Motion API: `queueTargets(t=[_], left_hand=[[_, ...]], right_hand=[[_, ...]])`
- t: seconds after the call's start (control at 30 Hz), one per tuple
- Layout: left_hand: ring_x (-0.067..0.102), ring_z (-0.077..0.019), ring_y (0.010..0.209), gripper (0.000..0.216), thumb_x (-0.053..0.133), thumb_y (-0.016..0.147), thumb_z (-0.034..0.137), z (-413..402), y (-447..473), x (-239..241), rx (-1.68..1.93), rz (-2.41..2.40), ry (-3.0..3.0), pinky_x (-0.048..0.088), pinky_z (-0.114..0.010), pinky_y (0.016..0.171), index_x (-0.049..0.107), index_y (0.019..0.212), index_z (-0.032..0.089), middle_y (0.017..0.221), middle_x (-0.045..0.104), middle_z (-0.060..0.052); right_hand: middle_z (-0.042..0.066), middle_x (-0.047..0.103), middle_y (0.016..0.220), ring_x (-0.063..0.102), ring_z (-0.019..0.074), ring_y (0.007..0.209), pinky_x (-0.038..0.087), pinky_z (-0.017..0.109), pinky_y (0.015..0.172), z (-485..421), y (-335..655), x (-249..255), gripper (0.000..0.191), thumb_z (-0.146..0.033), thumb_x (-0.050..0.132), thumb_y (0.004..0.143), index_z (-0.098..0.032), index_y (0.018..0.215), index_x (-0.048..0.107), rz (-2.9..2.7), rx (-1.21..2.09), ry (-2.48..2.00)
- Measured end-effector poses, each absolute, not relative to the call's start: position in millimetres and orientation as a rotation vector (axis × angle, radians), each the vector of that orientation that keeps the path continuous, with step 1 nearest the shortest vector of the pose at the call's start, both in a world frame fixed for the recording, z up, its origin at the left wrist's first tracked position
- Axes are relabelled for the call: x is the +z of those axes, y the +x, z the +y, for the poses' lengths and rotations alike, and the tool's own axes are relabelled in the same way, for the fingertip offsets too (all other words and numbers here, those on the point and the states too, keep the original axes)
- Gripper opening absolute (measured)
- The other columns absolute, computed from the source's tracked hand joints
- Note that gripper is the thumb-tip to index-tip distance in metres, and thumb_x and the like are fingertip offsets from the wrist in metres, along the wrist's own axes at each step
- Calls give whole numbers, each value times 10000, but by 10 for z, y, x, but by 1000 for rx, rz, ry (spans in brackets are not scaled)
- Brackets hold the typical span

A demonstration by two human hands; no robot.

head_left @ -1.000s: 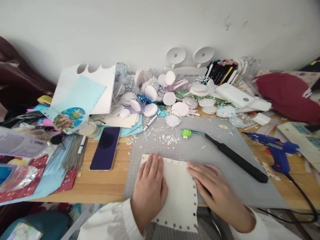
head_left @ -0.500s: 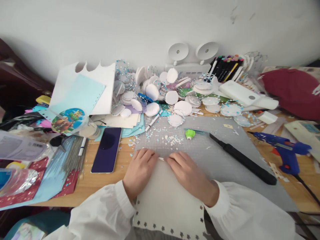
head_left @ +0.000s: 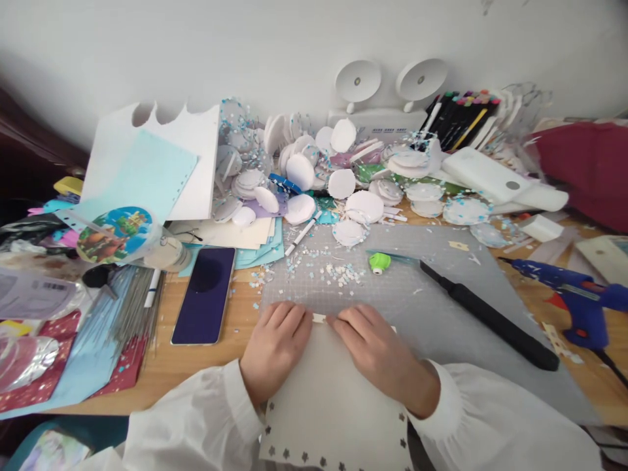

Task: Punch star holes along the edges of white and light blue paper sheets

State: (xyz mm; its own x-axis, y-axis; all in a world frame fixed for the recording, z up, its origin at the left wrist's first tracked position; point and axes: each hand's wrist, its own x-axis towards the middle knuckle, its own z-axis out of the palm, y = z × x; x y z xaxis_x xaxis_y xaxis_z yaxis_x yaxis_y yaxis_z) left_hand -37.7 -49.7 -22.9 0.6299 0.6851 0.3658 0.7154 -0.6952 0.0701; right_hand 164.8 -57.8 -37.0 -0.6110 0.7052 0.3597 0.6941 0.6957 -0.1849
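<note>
A cream sheet of paper (head_left: 333, 399) lies in front of me, with flower-shaped holes along its near edge and lower sides. My left hand (head_left: 279, 347) presses on the left part of its far edge, fingers curled. On the right part of that edge rests my right hand (head_left: 377, 353), also with bent fingers. Between the two hands shows a narrow folded-over strip of the paper; the fingertips and thumbs are mostly hidden. Beneath the sheet is a grey cutting mat (head_left: 432, 327), strewn beyond my hands with tiny white and blue paper confetti (head_left: 343, 273).
A phone (head_left: 205, 294) lies left of my hands. To the right are a small green object (head_left: 380, 263), a black-handled tool (head_left: 505, 327) and a blue glue gun (head_left: 583, 294). White discs (head_left: 342, 184) pile up at the back. Markers (head_left: 458, 121) stand behind, beside a two-headed lamp (head_left: 358, 82).
The view has shifted slightly, so the table things sit a little differently. Both hands stay at the sheet's far edge, and more of the folded strip shows between them.
</note>
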Motion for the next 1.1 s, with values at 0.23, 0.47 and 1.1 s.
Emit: queueTargets(t=[0.23,0.47,1.1], left_hand=[[496,-192,738,255,345,931,83,-499,-350,-201,-489,-1128,-2711,438,-331,665,595,976,83,820,601,-81],[524,-201,755,247,370,897,54,-534,-307,-162,-355,-1023,-2680,456,-355,725,615,921,79,837,608,-89],[538,-253,1082,433,377,885,183,-868,-267,-163,-196,-1505,-2457,326,-397,1005,539,1248,12,1204,605,-161]], right_hand=[[51,498,709,416,186,688,386,338,647,-574,1624,-367,233,-76,408,920,-107,979,631,-2509,2,-1089],[54,483,719,405,193,690,369,343,642,-578,1618,-327,255,-65,385,912,-121,942,632,-2558,22,-1135],[51,571,850,483,202,844,380,417,871,-651,1771,-267,256,-136,447,891,-170,1094,600,-2480,320,-1211]])
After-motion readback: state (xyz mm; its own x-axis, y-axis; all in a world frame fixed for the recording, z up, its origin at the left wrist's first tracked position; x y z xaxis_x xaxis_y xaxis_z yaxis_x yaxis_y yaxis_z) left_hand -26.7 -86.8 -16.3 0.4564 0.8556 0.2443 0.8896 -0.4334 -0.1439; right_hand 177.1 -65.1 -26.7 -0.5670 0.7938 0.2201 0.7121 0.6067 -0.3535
